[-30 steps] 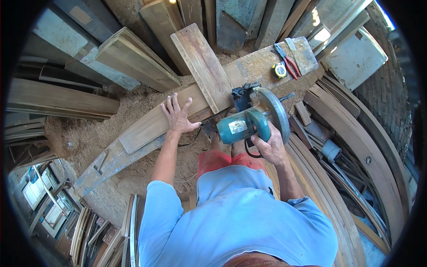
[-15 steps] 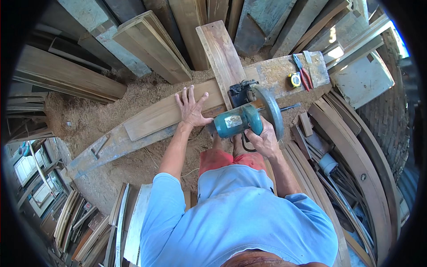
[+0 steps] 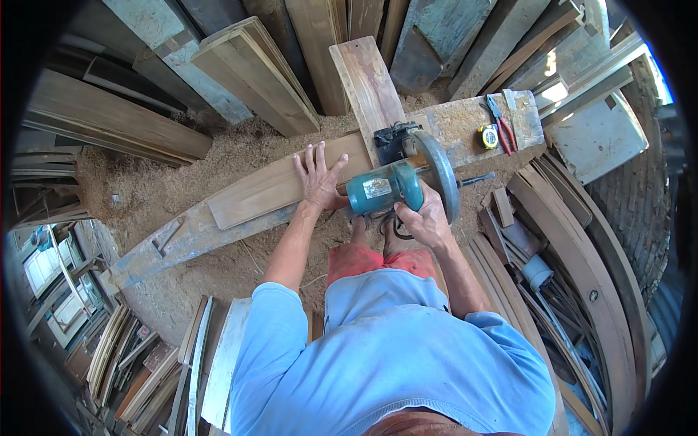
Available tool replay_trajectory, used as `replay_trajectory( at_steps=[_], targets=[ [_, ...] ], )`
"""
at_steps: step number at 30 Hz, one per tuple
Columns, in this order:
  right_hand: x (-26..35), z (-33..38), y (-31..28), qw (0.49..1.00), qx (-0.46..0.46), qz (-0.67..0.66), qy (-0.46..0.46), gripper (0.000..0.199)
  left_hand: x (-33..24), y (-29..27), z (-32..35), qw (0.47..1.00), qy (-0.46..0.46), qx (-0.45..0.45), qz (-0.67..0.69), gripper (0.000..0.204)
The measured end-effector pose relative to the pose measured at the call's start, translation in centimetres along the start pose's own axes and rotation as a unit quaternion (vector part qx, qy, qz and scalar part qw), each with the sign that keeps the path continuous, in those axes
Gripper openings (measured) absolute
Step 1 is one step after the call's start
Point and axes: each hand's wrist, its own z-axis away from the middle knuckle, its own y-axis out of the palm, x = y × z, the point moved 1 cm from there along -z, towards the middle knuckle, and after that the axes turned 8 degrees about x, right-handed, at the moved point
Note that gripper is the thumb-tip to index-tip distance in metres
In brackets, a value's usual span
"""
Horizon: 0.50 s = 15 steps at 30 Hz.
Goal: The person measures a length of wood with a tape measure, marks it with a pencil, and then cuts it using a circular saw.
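My right hand (image 3: 427, 218) is wrapped round the rear handle of a teal circular saw (image 3: 379, 187). The saw sits over the near end of a short plank (image 3: 367, 80) that lies across the bench and sticks out past its far side. Its round guard hides the blade and the spot where it meets the wood. With fingers spread, my left hand (image 3: 321, 176) presses flat on a long board (image 3: 254, 190), just left of the saw's motor. That board lies lengthwise on the worn workbench plank (image 3: 185, 243).
On the bench's right end lie pliers with red handles (image 3: 502, 125) and a yellow tape measure (image 3: 488, 137). A small metal tool (image 3: 167, 238) rests toward the left end. Sawdust (image 3: 163, 192) covers the ground. Leaning boards (image 3: 254, 76) line the far side; stacked timber (image 3: 582, 276) stands at right.
The view has shifted slightly. My left hand has bent a little closer to the saw's motor, still flat on the board. The right hand keeps its grip on the saw.
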Motion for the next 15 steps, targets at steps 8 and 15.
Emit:
replay_trajectory(
  at_steps=[8,15],
  targets=[
    [0.1,-1.9,0.1,1.0,0.002,0.002,-0.02,0.035,1.0,1.9,-0.3,0.998,0.019,-0.045,-0.031,0.111],
    [0.6,-3.3,-0.2,1.0,-0.001,-0.006,-0.022,0.034,-0.3,-0.9,0.0,0.999,-0.01,0.035,0.016,0.118]
  ],
)
